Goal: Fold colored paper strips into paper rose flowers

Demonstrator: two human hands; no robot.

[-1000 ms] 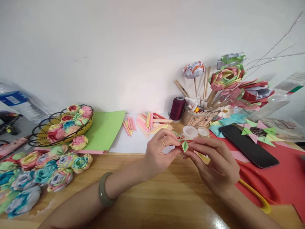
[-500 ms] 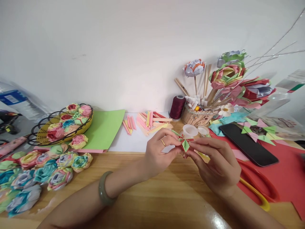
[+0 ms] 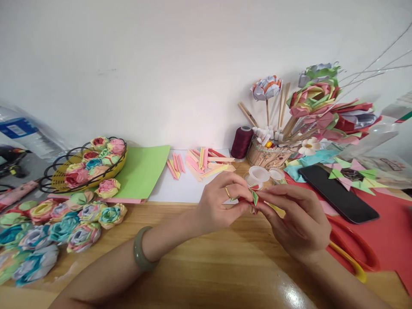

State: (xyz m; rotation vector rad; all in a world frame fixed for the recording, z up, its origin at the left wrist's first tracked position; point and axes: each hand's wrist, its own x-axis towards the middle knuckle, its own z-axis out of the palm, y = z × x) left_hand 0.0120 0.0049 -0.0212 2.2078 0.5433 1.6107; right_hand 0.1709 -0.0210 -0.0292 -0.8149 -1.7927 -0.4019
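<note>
Between my hands, above the wooden table, is a small folded paper piece (image 3: pixel 254 198) in green and red. My left hand (image 3: pixel 222 199) pinches it from the left, with a ring on one finger and a bangle at the wrist. From the right, my right hand (image 3: pixel 298 219) grips the same piece between thumb and fingers. Much of the paper is hidden by the fingertips. Just behind it stand a small round clear tub (image 3: pixel 259 174) and its lid. Folded paper strips (image 3: pixel 206 162) lie on a white sheet farther back.
Paper flowers (image 3: pixel 66 227) and a yellow basket (image 3: pixel 59 174) occupy the left. On the right are a phone (image 3: pixel 337 193), scissors (image 3: pixel 354 244), red paper (image 3: pixel 386 227) and a flower-filled pot (image 3: pixel 268 154). A thread spool (image 3: pixel 241 143) stands beside the pot.
The folded piece has turned between my fingers, showing more red and less green. Both hands sit slightly farther right in the view, which has itself shifted a little.
</note>
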